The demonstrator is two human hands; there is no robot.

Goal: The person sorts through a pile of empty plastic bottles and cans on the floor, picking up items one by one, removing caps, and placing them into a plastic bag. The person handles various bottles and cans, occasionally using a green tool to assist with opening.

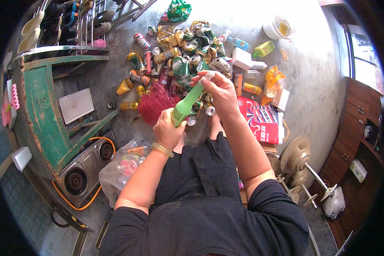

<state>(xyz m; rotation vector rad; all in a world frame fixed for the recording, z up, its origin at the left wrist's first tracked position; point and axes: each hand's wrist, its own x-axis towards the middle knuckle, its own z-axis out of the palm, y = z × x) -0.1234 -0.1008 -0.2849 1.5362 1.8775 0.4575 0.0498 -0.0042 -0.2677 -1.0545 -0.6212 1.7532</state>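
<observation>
A light green bottle (189, 101) is tilted in front of me, its neck pointing up and to the right. My left hand (169, 128) grips its lower part; a pale bangle is on that wrist. The fingers of my right hand (215, 88) are closed on the whitish top of the neck. Below the bottle, on the floor, lies a heap of crushed and whole drink cans (188, 48), gold, green and silver. A tangle of red netting (156, 104) lies at the near left of the heap, partly behind the bottle and my left hand.
At left are a green wooden frame (41, 96), a two-burner gas stove (86, 171) and a clear plastic bag (115, 172). Plastic bottles, a white box (242, 58), a white tub (276, 28) and red packaging (259, 120) lie to the right, with beige fan parts (296, 153) nearer me.
</observation>
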